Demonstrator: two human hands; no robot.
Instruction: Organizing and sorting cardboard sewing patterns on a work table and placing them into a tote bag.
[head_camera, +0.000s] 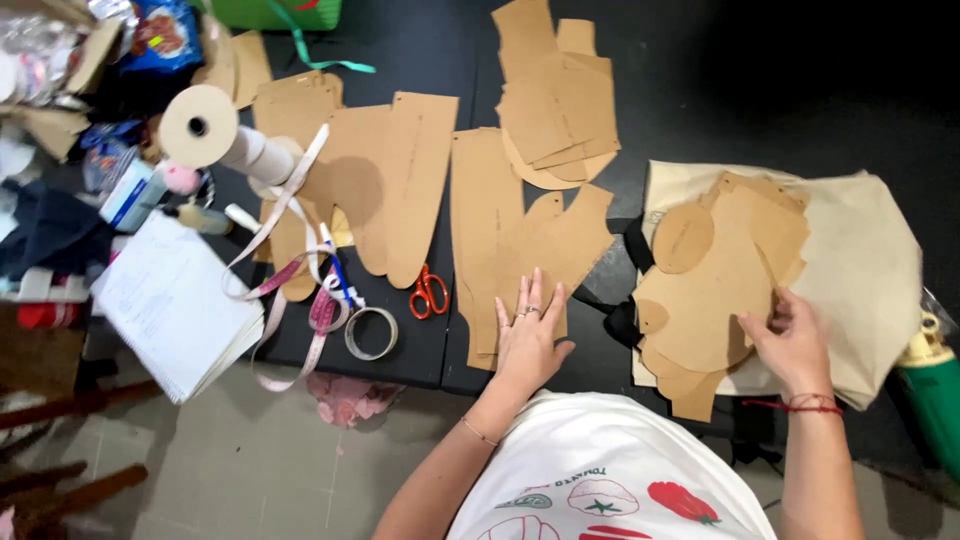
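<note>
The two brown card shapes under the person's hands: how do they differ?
The long card piece under the left hand lies single and flat on the black table; the stacked card pieces touched by the right hand overlap on cream fabric. The first is tall and notched, the stack rounder. Both are brown.

Sewing workshop, as I see it.
Card patterns (520, 235), tape measure (290, 250), scissors (428, 293) and thread cone (205, 128) cover my black table (420, 345).

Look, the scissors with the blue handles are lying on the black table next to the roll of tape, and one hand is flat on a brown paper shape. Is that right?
Not quite. The scissors have orange-red handles, not blue, as the head view shows. They do lie on the black table near the roll of tape, and the left hand is flat on a brown paper shape.
</note>
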